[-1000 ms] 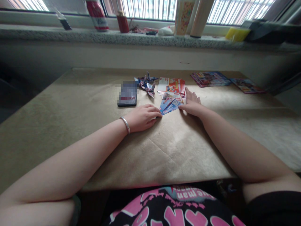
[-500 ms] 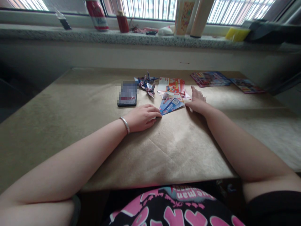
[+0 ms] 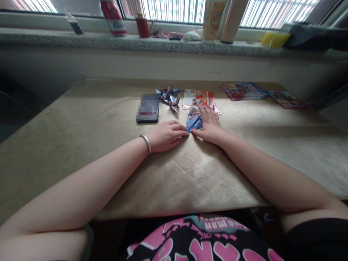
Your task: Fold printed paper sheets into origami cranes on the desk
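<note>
A folded sheet of printed paper (image 3: pixel 190 120), mostly blue on top, lies on the table in front of me. My left hand (image 3: pixel 170 136), with a silver bangle at the wrist, has its fingertips closed at the paper's near left corner. Flat across the paper's right part rests my right hand (image 3: pixel 209 125), fingers stretched out and thumb near the left fingertips. The palm hides much of the sheet. Just beyond is a stack of red and white leaflets (image 3: pixel 199 97), partly under the folded paper.
To the left lie a phone (image 3: pixel 148 108) and folded paper cranes (image 3: pixel 172 98). Colourful card piles (image 3: pixel 244 90) lie at the back right, another (image 3: pixel 286 98) beside them. A drink can (image 3: pixel 113 18), a red lighter (image 3: pixel 143 25) and bottles stand on the windowsill (image 3: pixel 163 44).
My right hand has moved left from beside the paper onto it, covering its right part. My left hand has stayed at the corner almost unmoved.
</note>
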A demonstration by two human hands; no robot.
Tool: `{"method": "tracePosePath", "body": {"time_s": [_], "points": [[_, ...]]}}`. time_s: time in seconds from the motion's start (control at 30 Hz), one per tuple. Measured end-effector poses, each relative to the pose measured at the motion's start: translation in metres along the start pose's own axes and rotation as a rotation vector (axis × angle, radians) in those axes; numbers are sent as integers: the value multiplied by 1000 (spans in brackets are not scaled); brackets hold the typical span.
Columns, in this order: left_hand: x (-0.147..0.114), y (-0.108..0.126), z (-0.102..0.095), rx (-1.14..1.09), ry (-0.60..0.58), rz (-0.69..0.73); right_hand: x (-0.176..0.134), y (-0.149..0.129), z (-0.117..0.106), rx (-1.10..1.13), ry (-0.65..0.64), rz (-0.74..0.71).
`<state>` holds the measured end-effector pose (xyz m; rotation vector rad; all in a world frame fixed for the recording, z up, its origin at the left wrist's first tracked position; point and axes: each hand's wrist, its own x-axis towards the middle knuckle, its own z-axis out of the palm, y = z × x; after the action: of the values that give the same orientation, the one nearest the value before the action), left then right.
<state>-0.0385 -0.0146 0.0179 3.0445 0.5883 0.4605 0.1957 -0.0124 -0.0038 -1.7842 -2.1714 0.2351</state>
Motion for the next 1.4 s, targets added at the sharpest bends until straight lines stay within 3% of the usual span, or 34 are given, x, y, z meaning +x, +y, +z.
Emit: {"method": "tracePosePath", "body": {"time_s": [0.47,0.77,0.93,1.2,1.4], "points": [[-1,-3,1,-72,24,-1,11,8,-2,5,12,168],[-2,-4,1,-90,34,8,20,27,-17,-43,-31,312],[-2,-5,1,-101,38,9,24,41,-20,-50,-34,311],[-4,-6,0,-102,56,26,28,57,-15,19,64,286],[-6,-4,-2,-110,97,15,22,58,-18,74,210,167]]}}
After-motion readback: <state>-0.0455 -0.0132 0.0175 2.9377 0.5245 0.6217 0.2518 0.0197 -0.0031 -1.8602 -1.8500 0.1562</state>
